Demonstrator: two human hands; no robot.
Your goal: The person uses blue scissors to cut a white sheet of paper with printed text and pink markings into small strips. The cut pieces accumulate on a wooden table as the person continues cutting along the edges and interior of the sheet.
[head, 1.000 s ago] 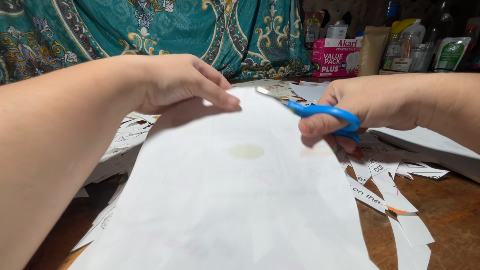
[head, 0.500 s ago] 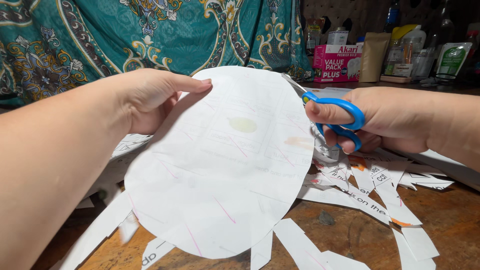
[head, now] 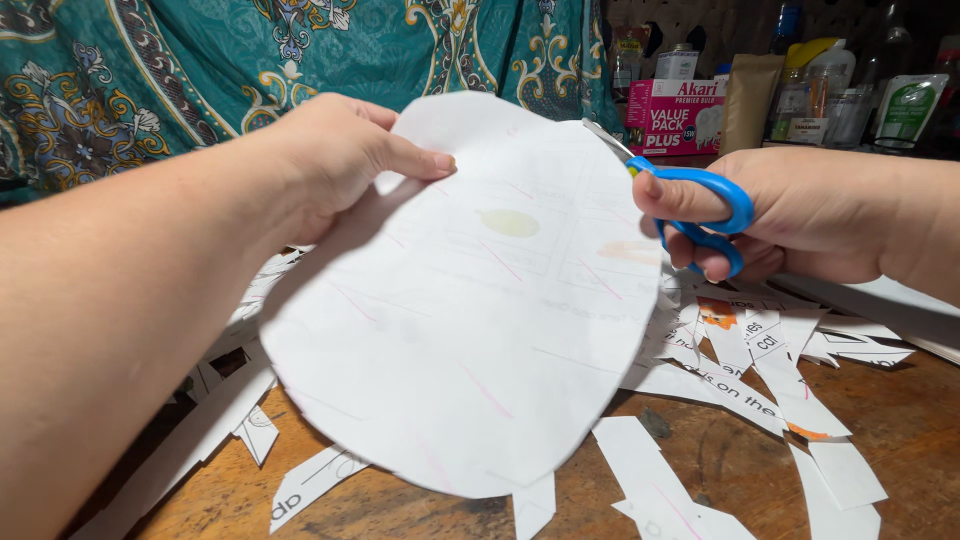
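Rounded white paper sheet — faint pink marks — left hand fingers pinch it; right hand grips blue scissors.

Looks like a home craft corner: worn wooden table w/ paper offcuts, teal paisley cloth behind, pink carton + bottles and pouches at back.
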